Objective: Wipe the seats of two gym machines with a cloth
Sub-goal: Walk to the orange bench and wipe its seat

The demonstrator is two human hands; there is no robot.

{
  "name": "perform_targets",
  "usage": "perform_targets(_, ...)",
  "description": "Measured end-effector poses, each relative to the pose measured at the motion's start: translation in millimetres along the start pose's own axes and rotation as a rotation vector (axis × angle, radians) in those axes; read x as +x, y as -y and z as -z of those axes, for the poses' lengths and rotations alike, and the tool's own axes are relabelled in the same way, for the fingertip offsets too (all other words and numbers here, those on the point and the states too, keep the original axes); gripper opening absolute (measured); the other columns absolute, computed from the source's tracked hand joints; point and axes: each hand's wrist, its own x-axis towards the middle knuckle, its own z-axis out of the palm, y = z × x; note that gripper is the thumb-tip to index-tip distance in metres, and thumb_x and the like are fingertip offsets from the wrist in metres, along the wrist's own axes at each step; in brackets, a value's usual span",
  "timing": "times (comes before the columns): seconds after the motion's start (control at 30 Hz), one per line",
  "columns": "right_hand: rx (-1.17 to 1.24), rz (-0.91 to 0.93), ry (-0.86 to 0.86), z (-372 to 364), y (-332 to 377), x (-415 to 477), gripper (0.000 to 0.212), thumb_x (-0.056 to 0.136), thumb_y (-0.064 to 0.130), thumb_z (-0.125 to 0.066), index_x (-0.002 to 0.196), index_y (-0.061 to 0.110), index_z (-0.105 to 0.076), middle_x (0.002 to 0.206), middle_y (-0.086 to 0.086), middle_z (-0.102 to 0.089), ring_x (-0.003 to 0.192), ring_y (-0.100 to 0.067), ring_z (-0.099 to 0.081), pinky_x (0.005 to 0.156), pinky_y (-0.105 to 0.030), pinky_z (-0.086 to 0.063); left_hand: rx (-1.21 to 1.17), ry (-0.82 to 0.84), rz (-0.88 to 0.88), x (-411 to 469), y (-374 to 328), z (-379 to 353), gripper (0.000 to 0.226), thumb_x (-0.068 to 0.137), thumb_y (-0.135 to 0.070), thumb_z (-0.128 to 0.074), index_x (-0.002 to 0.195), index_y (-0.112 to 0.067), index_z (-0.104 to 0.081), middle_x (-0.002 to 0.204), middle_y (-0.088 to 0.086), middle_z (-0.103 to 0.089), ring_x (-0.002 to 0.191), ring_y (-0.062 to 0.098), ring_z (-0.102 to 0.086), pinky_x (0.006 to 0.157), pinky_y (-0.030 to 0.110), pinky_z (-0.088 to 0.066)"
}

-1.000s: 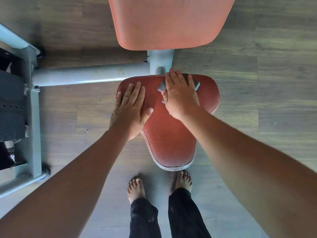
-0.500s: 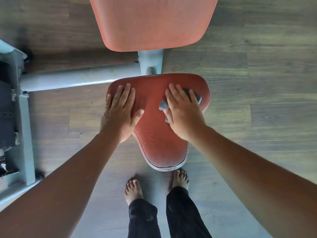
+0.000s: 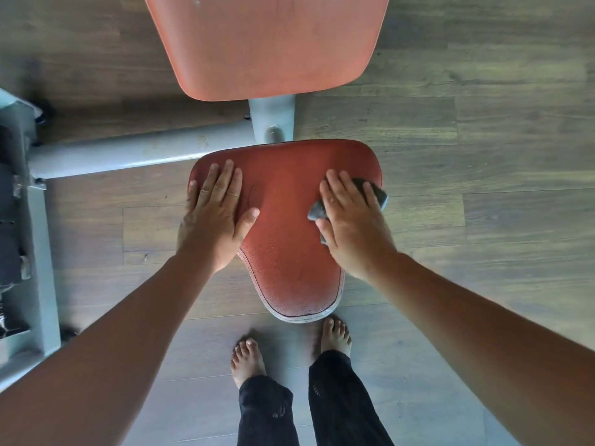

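A worn red padded seat (image 3: 286, 252) of a gym machine lies below me, wide at the far end and narrow toward my feet. My left hand (image 3: 215, 217) rests flat on the seat's left side, fingers spread, holding nothing. My right hand (image 3: 351, 220) presses a small grey cloth (image 3: 375, 193) onto the seat's right edge; most of the cloth is hidden under my palm and fingers, with corners showing on both sides.
An orange-red backrest pad (image 3: 267, 43) stands beyond the seat on a grey post (image 3: 272, 120). A grey metal bar (image 3: 112, 156) runs left to the machine's frame and dark weight stack (image 3: 13, 220). My bare feet (image 3: 248, 358) stand on the wooden floor under the seat's tip.
My right hand has slid the cloth from the seat's far middle to its right edge and a little toward me. The left hand has stayed flat on the left side.
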Motion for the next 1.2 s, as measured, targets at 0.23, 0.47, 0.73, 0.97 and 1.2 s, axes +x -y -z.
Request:
perform_targets(0.23, -0.026, -0.158, 0.054, 7.1, -30.4, 79.5, 0.064, 0.105, 0.040, -0.028, 0.159, 0.009, -0.017, 0.169, -0.008, -0.013, 0.157, -0.025, -0.010, 0.126, -0.051, -0.009, 0.017, 0.010, 0.015, -0.3, -3.1, 2.8, 0.081, 0.102, -0.066, -0.015, 0.166, -0.015, -0.016, 0.175, 0.003, -0.007, 0.162, 0.024, -0.004, 0.131, 0.051, -0.006)
perform_targets(0.47, 0.037, 0.047, 0.003, -6.6, 50.4, -38.3, 0.066, 0.100, 0.040, -0.030, 0.157, 0.007, -0.029, 0.167, -0.010, -0.022, 0.155, -0.028, -0.019, 0.123, -0.055, -0.018, 0.031, 0.024, 0.004, -0.9, -3.3, 7.4, 0.083, 0.101, -0.067, -0.012, 0.166, -0.015, -0.015, 0.175, 0.003, -0.006, 0.162, 0.024, -0.003, 0.131, 0.049, -0.005)
perform_targets(0.73, 0.006, -0.069, 0.033, -1.9, 36.8, 26.3, 0.062, 0.105, 0.040, -0.028, 0.159, 0.010, -0.021, 0.170, -0.006, -0.014, 0.157, -0.023, -0.012, 0.126, -0.050, -0.009, 0.022, 0.020, 0.010, -1.2, -2.9, 6.6, 0.081, 0.103, -0.066, -0.015, 0.167, -0.016, -0.014, 0.176, 0.002, -0.006, 0.162, 0.024, -0.003, 0.131, 0.049, -0.005)
perform_targets(0.97, 0.037, 0.153, 0.027, -9.9, 63.9, -68.9, 0.064, 0.103, 0.041, -0.031, 0.159, 0.012, -0.024, 0.169, -0.004, -0.017, 0.156, -0.022, -0.015, 0.124, -0.051, -0.017, 0.029, 0.057, 0.020, -2.2, -3.5, 9.6, 0.085, 0.100, -0.069, -0.006, 0.167, -0.017, -0.008, 0.176, 0.000, 0.000, 0.162, 0.021, 0.002, 0.131, 0.047, -0.002)
perform_targets(1.2, 0.004, -0.037, 0.015, -4.3, 52.5, 19.1, 0.064, 0.103, 0.040, -0.029, 0.159, 0.009, -0.023, 0.169, -0.007, -0.017, 0.156, -0.024, -0.015, 0.126, -0.051, -0.011, 0.012, 0.074, 0.061, -13.7, -5.8, 14.8, 0.081, 0.103, -0.066, -0.015, 0.167, -0.018, -0.005, 0.176, -0.001, 0.004, 0.162, 0.020, 0.005, 0.131, 0.045, -0.001)
